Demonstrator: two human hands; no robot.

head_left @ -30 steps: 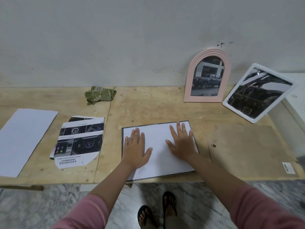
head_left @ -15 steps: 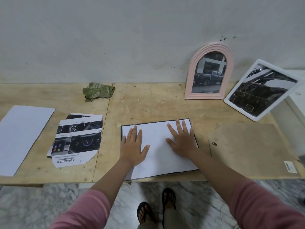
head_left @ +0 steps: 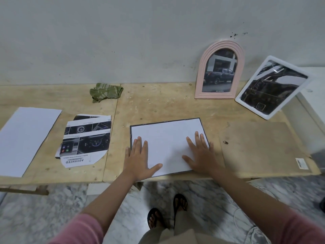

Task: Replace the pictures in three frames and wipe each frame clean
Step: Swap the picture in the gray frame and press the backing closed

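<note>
A dark rectangular frame point(head_left: 130, 136) lies face down near the table's front edge, with a white sheet point(head_left: 167, 138) laid in its back. My left hand point(head_left: 139, 160) rests flat on the sheet's near left corner, fingers spread. My right hand point(head_left: 200, 154) presses flat on the near right side. A pink arched frame point(head_left: 202, 71) with a truck picture leans on the wall. To its right stands a white frame point(head_left: 239, 99) tilted against a ledge, showing a dark car picture. A green cloth point(head_left: 105, 92) lies crumpled at the back.
A brown backing board point(head_left: 263, 147) lies flat right of the dark frame. Cut car-brochure pictures point(head_left: 86, 140) and a blank white sheet point(head_left: 26, 138) lie to the left. The wooden table point(head_left: 158, 104) meets a grey wall; a marble floor and my sandalled feet are below.
Both hands have slid apart and toward me across the white sheet, the left to its left edge, the right to its right edge. The view has tilted slightly.
</note>
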